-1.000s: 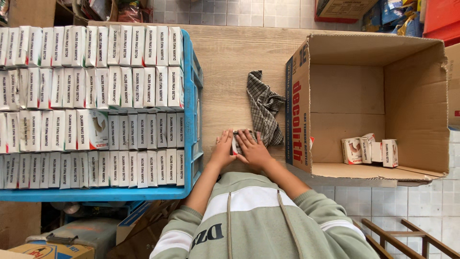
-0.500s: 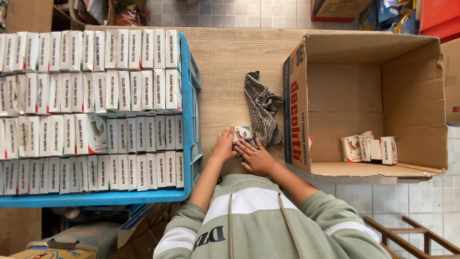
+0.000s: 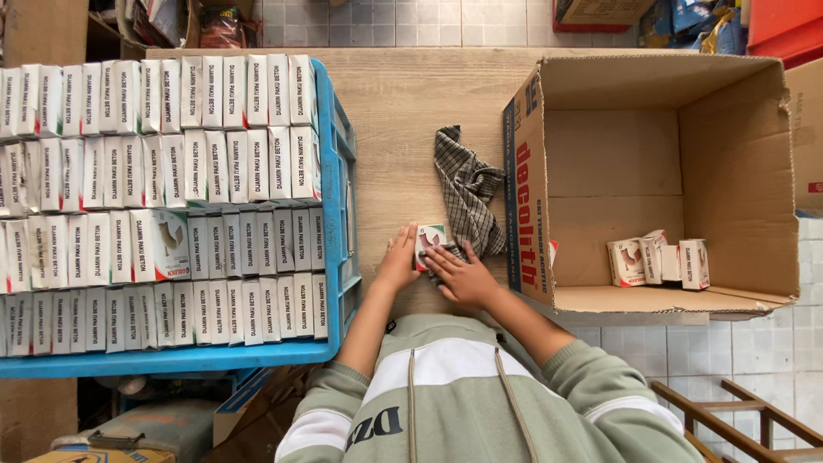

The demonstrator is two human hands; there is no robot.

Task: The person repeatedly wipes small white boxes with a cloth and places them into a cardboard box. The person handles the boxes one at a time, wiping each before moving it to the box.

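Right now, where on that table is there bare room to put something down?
The widest bare patch of wooden table lies between the blue crate and the cardboard box, above the checked cloth. Most of the cardboard box floor is bare too, beyond its few small boxes. The crate is packed full, and it is crowded where both hands hold a small box.

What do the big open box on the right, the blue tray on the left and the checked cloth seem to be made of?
Big box: corrugated cardboard, matt brown; its flaps are creased and its edges torn. Blue tray: probably moulded plastic, smooth and slightly glossy, with slotted side walls. Cloth: woven fabric, soft and matt; it lies crumpled in folds on the table.
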